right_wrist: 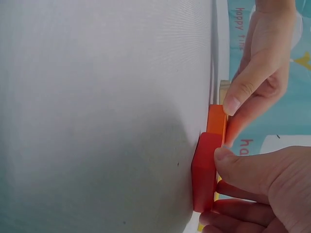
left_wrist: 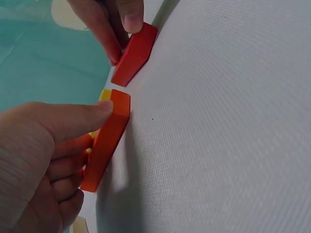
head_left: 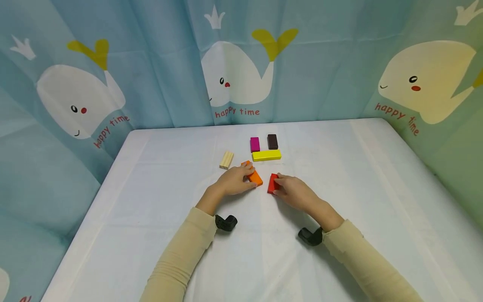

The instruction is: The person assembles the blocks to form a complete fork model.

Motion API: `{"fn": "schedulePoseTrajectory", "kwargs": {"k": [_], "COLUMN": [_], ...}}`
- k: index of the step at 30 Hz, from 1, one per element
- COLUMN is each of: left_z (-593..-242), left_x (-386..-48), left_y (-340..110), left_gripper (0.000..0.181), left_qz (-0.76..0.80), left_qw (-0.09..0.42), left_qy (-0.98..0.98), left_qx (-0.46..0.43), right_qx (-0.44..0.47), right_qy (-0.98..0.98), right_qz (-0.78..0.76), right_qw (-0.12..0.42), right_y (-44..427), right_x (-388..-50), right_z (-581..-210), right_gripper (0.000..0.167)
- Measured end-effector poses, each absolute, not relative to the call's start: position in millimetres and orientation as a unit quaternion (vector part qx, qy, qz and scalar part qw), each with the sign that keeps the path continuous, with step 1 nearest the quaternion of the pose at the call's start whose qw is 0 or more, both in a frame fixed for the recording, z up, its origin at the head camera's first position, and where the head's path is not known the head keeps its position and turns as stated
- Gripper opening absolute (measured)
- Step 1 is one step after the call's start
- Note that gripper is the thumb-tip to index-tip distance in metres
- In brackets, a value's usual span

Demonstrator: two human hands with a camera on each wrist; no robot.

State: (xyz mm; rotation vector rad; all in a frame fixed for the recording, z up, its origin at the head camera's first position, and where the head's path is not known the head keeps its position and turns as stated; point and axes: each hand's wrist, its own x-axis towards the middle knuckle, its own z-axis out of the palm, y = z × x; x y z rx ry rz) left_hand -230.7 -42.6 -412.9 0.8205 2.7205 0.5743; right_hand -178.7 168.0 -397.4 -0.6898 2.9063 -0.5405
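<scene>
An orange block (head_left: 255,178) lies slanted on the white cloth, and my left hand (head_left: 235,179) grips it between thumb and fingers. In the left wrist view the thumb presses near one end of the orange block (left_wrist: 112,131). Just to its right, my right hand (head_left: 296,192) pinches a shorter red block (head_left: 271,184). The right wrist view shows the thumb on the near face of the red block (right_wrist: 205,170), with fingers behind it. A small gap separates the two blocks in the head view.
Beyond the hands lie a yellow block (head_left: 266,155), a magenta block (head_left: 255,144) and a dark brown block (head_left: 273,141). A plain wooden block (head_left: 227,160) sits left of the orange one. A whale-print curtain (head_left: 170,84) hangs behind the white-covered table (head_left: 151,188).
</scene>
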Motion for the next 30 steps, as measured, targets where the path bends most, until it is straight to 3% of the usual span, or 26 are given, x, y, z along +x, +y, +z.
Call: {"fn": "schedulePoseTrajectory", "kwargs": {"k": [30], "left_z": [-412], "left_x": [-227], "left_y": [-43], "left_gripper": [0.054], "left_qz": [0.228], "left_qw": [0.147], "left_qy": [0.908], "left_qx": [0.319], "right_qx": [-0.253], "right_qy": [0.95], "right_qz": [-0.177], "right_qw": [0.037], "right_y": [165], "right_x": [-162], "right_z": [-397], "right_gripper": [0.041]}}
